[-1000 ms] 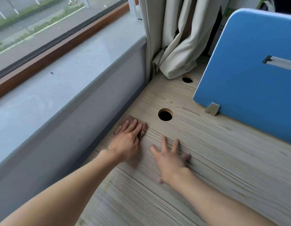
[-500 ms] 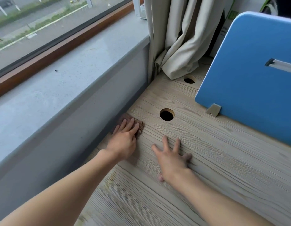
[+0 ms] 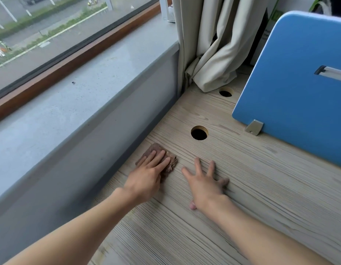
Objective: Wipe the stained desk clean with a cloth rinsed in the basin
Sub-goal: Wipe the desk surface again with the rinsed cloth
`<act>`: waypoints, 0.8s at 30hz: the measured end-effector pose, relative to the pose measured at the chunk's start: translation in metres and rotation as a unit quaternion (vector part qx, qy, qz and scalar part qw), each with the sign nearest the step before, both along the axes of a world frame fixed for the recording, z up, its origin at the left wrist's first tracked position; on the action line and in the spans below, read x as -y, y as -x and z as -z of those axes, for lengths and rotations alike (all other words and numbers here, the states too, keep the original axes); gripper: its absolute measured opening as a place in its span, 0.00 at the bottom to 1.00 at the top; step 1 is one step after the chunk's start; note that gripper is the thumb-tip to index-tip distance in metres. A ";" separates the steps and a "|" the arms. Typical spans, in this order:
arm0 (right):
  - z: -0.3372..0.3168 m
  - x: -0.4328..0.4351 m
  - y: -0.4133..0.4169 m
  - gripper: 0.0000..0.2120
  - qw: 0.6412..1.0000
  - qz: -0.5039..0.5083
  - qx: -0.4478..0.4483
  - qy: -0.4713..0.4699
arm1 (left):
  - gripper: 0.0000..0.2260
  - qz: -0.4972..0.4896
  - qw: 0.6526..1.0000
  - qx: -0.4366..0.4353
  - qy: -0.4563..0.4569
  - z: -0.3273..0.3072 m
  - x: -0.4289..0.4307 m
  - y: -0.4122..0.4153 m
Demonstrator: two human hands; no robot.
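The brown cloth [image 3: 170, 161] lies flat on the worktop [image 3: 261, 178], close to its left edge, just beside the grey wall face [image 3: 108, 150] below the window sill [image 3: 70, 104]. The cloth has a coarse, nubbly surface and a ragged right edge.

The left grip [image 3: 146, 176], a bare hand, rests on the cloth palm down, fingers straight and together, covering most of it. The right grip [image 3: 206, 185] lies flat on the bare worktop just right of the cloth, fingers spread wide, holding nothing and not touching the cloth.

The worktop is pale wood-grain laminate with fine parallel lines. A round cable hole [image 3: 199, 133] is cut through it just beyond the cloth; a second hole [image 3: 225, 92] sits farther back.

On the right, a blue divider panel [image 3: 292, 83] with a rounded corner stands upright on the worktop, fixed at its base by a small metal bracket [image 3: 254, 127].

A beige curtain [image 3: 210, 44] hangs in folds in the far corner, its hem resting on the worktop beside the second hole. The sill is smooth, speckled grey stone, edged by a brown frame strip [image 3: 89, 58].
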State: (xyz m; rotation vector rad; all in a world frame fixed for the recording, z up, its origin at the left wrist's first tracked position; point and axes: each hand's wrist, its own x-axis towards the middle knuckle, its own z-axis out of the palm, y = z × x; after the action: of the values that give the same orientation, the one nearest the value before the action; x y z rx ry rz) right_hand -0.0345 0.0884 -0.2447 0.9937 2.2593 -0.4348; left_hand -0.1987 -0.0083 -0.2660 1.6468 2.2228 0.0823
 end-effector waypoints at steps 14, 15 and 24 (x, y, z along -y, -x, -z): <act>-0.001 0.001 -0.001 0.53 1.000 0.005 -0.008 0.003 | 0.26 -0.077 0.997 -0.024 0.002 0.002 0.008 0.022; 0.000 0.000 -0.001 0.53 1.000 0.006 -0.007 0.003 | 0.26 -0.098 0.995 -0.022 0.000 0.002 0.005 0.025; -0.002 0.001 -0.002 0.54 1.000 0.007 -0.011 0.003 | 0.26 -0.025 0.999 -0.025 0.015 0.000 0.025 0.013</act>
State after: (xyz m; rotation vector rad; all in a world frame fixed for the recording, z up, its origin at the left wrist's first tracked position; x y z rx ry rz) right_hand -0.0323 0.0877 -0.2427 1.0074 2.2708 -0.4609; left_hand -0.2112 -0.0335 -0.2661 1.5947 2.2917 0.0196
